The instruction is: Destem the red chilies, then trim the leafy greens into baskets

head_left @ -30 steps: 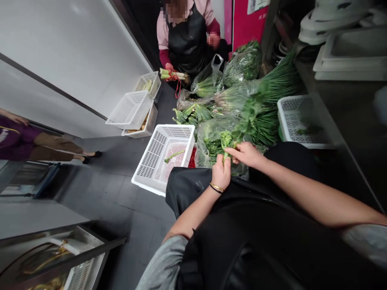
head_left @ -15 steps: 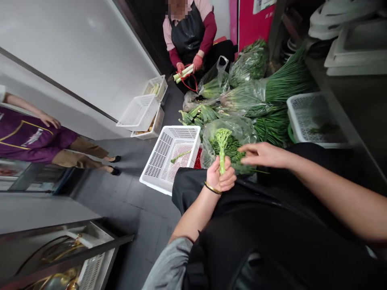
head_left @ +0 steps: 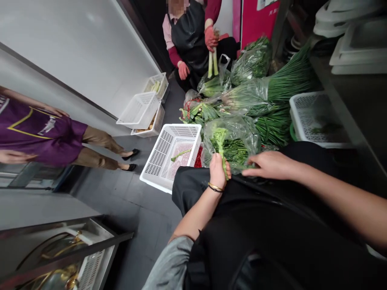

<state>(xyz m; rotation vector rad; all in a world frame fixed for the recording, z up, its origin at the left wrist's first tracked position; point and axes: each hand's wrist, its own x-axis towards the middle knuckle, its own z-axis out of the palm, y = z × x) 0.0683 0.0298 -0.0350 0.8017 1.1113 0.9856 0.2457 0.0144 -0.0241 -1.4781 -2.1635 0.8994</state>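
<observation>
The left hand (head_left: 218, 171) is grasping one broccolini stalk (head_left: 221, 150), holding it upright before the open plastic bag (head_left: 251, 131) of greens (head_left: 237, 151). The right hand (head_left: 269, 164) is holding nothing visible, its fingers hanging bent and apart near the bag; whether they are touching the plastic is hard to tell. One stem (head_left: 181, 154) is lying in the white basket (head_left: 159, 151). A co-worker's gloved hand (head_left: 211, 39) is gripping two pale leek stalks (head_left: 215, 62). The left hand is hiding part of its stalk; the frame is cutting off a person in purple (head_left: 48, 129).
</observation>
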